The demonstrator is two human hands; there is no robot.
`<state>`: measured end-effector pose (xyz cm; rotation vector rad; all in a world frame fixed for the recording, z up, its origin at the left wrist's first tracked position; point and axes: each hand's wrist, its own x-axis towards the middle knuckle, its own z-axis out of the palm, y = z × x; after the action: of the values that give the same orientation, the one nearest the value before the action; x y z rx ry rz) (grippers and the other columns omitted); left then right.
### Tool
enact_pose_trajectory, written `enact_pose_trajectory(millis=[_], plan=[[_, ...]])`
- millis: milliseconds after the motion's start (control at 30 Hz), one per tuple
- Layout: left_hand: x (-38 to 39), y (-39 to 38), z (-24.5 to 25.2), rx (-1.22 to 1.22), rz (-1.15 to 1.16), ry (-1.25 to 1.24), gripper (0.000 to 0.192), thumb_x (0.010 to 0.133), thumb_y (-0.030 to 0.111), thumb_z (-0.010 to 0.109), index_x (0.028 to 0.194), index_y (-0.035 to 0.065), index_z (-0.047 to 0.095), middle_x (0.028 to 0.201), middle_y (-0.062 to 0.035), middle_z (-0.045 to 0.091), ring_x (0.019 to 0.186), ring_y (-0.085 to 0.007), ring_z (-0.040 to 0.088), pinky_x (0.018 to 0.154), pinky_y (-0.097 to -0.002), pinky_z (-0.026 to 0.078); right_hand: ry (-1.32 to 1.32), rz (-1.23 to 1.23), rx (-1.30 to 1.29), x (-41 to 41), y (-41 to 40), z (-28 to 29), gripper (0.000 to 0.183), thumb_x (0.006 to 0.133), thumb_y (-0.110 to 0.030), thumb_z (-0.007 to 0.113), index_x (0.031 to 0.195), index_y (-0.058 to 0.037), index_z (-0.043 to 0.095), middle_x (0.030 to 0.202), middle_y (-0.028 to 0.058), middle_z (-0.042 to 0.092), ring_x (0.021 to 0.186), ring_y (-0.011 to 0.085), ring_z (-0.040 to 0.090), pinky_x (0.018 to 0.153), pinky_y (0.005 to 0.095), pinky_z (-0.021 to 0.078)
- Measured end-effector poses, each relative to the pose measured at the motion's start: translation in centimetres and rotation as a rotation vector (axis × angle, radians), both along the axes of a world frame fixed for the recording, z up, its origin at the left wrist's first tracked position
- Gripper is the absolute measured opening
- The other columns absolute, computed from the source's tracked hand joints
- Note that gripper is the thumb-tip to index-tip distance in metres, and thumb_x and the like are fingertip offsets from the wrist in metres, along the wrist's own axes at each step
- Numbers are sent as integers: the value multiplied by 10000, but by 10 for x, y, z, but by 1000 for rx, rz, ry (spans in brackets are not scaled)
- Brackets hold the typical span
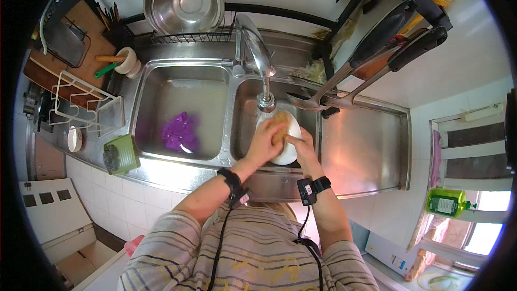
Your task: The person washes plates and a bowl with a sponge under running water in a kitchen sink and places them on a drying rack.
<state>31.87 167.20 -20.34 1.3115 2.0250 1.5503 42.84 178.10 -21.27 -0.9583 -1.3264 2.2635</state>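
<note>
Over the right sink basin [244, 109] my left hand [264, 139] presses a tan scrubbing pad [282, 120], perhaps a loofah, against a white dish [287, 155]. My right hand [305, 149] grips that dish by its right rim, thumb on the near face. The dish is tilted, and my left hand and the pad cover part of it. Directly above it is the spray head of a chrome faucet [266, 103], with water seeming to run onto the dish. Cloudy water fills the left basin [202, 93], where a purple cloth or bag [181, 133] lies partly submerged.
Black-handled metal utensils [343, 76] hang low at the right, close to the faucet. A metal basin [188, 2] leans behind the sink. Left stand a mortar [128, 62], a white wire rack [87, 105], a small white cup [75, 139] and a green tray [127, 153] with a scourer.
</note>
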Motion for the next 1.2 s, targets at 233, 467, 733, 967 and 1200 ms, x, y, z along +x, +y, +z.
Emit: enact_pose_trajectory(millis=[233, 467, 733, 967, 1200], plan=[[-36, 1, -4, -257, 202, 78, 396, 673, 34, 575, 1067, 62, 597, 1022, -168, 515, 953, -355, 480, 853, -414, 408, -17, -27, 89, 1, -7, 3, 365, 758, -12, 653, 1103, 25, 541, 1008, 88, 615, 895, 157, 580, 800, 287, 458], [-62, 10, -30, -295, 170, -42, 331, 701, 149, 618, 1013, 39, 620, 941, -182, 571, 868, -361, 557, 785, -391, 461, 74, -121, -89, 18, -1, -5, 397, 773, -38, 642, 1149, 5, 523, 1052, 80, 603, 942, 172, 572, 841, 298, 441], [-18, -36, -17, -254, 167, 94, 444, 692, 81, 579, 1136, 68, 561, 1078, -208, 529, 953, -381, 530, 849, -412, 437, -98, -129, 498, 33, -15, -31, 477, 802, 48, 540, 1260, 33, 408, 1176, 147, 512, 1125, 226, 476, 977, 324, 350], [15, -29, 29, -182, -126, 457, 545, 606, -8, 635, 1130, 123, 567, 1142, -120, 492, 1039, -342, 458, 871, -414, 411, -21, -130, 23, 17, -15, -64, 494, 801, 93, 521, 1266, 81, 356, 1199, 134, 472, 1079, 191, 480, 936, 282, 383], [-6, -47, 12, -262, -34, 420, 535, 603, -10, 614, 1123, 110, 572, 1186, -123, 487, 1036, -363, 452, 869, -432, 414, 112, -373, -179, -4, -12, -35, 445, 819, 17, 592, 1224, 45, 412, 1155, 131, 516, 1012, 187, 520, 887, 311, 426]])
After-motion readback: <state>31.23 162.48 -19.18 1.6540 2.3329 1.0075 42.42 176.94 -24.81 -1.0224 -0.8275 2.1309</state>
